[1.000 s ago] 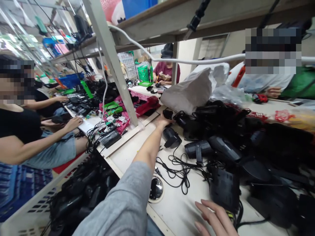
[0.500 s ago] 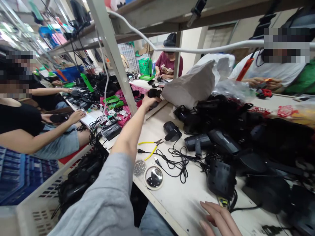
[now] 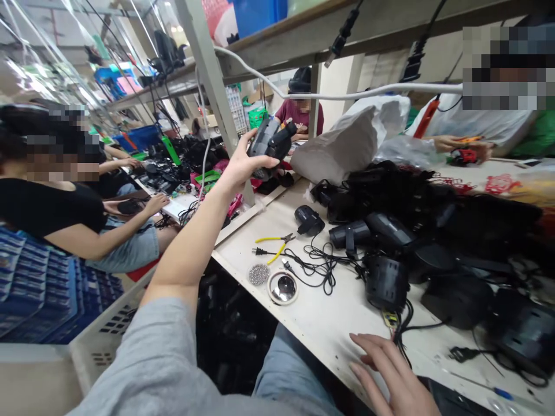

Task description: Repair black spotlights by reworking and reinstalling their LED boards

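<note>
My left hand (image 3: 240, 167) is raised above the bench's far left edge, fingers wrapped round a black hair dryer body (image 3: 271, 141) held up in the air. My right hand (image 3: 390, 378) rests near the bench's front edge with fingers stretched flat, holding nothing, close to a black dryer (image 3: 385, 282) and its cord. A large heap of black hair dryers (image 3: 433, 214) covers the right half of the white bench (image 3: 342, 323). Yellow-handled pliers (image 3: 275, 242) and a plug with black cord (image 3: 312, 267) lie in the middle.
A round metal mesh disc (image 3: 259, 274) and a shiny round cap (image 3: 282, 287) lie near the front edge. A white crate (image 3: 106, 332) of black parts stands at lower left. A grey bag (image 3: 342, 147) sits behind. Other people work at left and across the bench.
My left hand has picked a black dryer body off the far bench edge and lifted it up and toward me. My right hand stayed flat near the front edge.
</note>
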